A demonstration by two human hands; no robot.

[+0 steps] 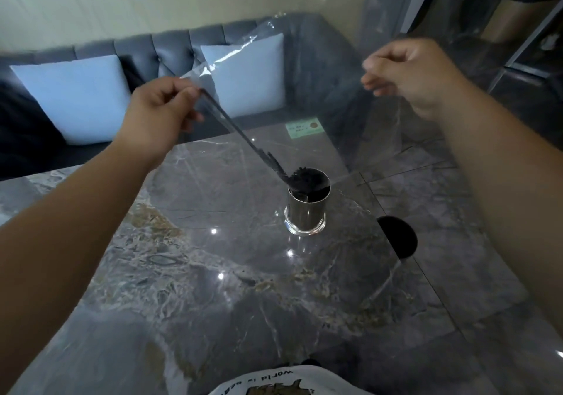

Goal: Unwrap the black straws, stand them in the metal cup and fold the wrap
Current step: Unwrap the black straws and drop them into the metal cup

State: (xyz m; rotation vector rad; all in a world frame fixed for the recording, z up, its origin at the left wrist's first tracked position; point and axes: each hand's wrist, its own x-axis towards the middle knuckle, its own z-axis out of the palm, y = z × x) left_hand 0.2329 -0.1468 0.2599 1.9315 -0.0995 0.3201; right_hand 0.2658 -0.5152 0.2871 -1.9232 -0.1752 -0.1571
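While my two hands are raised apart, my left hand point(163, 106) and right hand point(405, 73) each pinch one clear wrap point(304, 68); black straws point(307, 178), too many to count, stand in one metal cup point(306, 211) on the marble table point(182, 272).

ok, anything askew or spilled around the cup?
Nothing spilled. The metal cup stands upright on the marble table, straws bunched inside. A few black straws slant out from cup to left hand, not yet standing. Both hands, right hand included, pinch the clear wrap stretched overhead.
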